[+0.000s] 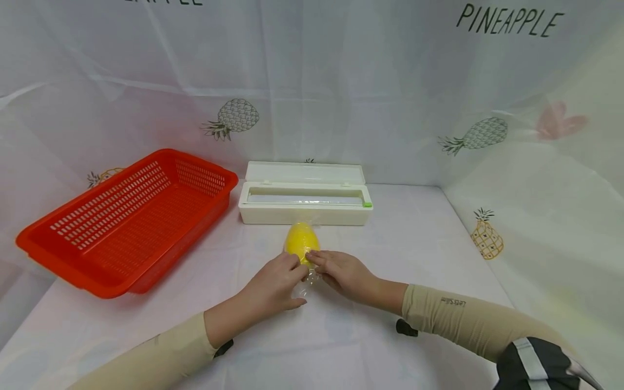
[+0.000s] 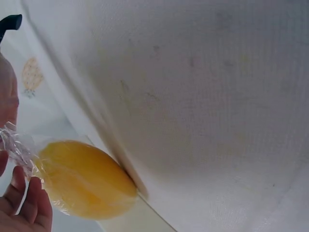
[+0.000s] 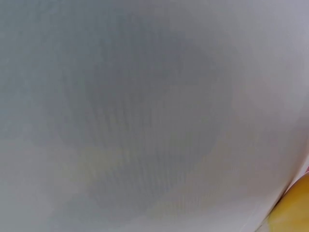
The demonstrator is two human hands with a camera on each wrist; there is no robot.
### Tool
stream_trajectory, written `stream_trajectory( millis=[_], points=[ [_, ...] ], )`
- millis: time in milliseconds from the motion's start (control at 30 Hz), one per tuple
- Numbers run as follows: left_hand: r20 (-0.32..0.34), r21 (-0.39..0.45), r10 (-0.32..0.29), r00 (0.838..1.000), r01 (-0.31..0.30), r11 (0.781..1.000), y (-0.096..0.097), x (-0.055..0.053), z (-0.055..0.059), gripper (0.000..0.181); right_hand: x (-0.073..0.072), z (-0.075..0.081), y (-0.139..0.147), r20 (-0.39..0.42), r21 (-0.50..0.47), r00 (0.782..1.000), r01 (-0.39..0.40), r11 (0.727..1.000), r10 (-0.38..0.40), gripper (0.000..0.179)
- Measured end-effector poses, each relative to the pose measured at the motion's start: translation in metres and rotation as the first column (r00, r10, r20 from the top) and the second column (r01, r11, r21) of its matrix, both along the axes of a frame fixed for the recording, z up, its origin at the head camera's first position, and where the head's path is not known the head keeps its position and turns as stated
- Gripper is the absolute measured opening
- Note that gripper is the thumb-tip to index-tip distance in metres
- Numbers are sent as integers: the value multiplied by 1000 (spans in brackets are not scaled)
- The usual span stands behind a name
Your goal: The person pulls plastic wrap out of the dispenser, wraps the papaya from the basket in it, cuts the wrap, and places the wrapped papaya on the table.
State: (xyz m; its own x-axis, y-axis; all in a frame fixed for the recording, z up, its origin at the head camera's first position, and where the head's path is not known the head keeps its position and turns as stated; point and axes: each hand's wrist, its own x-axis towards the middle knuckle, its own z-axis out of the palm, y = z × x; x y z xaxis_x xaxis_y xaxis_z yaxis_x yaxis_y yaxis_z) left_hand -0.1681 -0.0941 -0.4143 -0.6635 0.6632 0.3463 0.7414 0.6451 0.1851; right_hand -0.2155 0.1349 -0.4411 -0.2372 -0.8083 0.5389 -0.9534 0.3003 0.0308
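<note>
A yellow, oval, fruit-like thing (image 1: 301, 240) lies on the cloth in front of me, wrapped in clear cling film (image 2: 19, 150). At its near end the film gathers into a crinkled twist between both hands. My left hand (image 1: 279, 279) is beside the twist, its thumb spread away; in the left wrist view its loosely bent fingers (image 2: 34, 200) touch the film. My right hand (image 1: 348, 276) comes from the right, fingertips at the yellow thing's near end, and pinches the film. The right wrist view catches only the yellow thing's edge (image 3: 292, 210).
Behind the yellow thing stands a white cling film dispenser (image 1: 304, 216) with its lid raised and a roll inside. At the left is a red slotted plastic basket (image 1: 131, 284). A pineapple-printed curtain (image 1: 331, 108) hangs behind the cloth-covered table (image 1: 414, 238).
</note>
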Motion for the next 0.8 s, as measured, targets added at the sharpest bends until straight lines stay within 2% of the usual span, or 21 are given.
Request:
stream_trajectory(
  millis=[100,200,300,400,600,667,800],
  points=[
    [9,39,-10,1000,9,999,-1,-1,-3,34,-1,1,1,4,-11,1000,0,1000,0,47],
    [-14,79,-36,999,37,996,-3,-2,-4,22,-1,1,2,2,-28,1000,-8,1000,8,45],
    [-28,132,-60,998,63,989,-3,-3,-5,19,-1,2,4,19,-35,1000,-17,999,18,43],
    [-5,205,-58,998,58,977,-5,-3,-6,20,-1,3,7,49,-22,998,-24,999,25,38],
    [114,335,24,993,-61,940,-3,-4,-7,24,0,1,14,78,-17,996,-41,999,42,23],
    [172,357,54,984,-113,927,-1,-5,-7,23,1,2,14,102,-32,995,-20,999,23,17],
    [278,390,116,954,-223,894,3,-5,-3,17,2,5,11,204,-118,978,57,991,-32,22]
  ],
)
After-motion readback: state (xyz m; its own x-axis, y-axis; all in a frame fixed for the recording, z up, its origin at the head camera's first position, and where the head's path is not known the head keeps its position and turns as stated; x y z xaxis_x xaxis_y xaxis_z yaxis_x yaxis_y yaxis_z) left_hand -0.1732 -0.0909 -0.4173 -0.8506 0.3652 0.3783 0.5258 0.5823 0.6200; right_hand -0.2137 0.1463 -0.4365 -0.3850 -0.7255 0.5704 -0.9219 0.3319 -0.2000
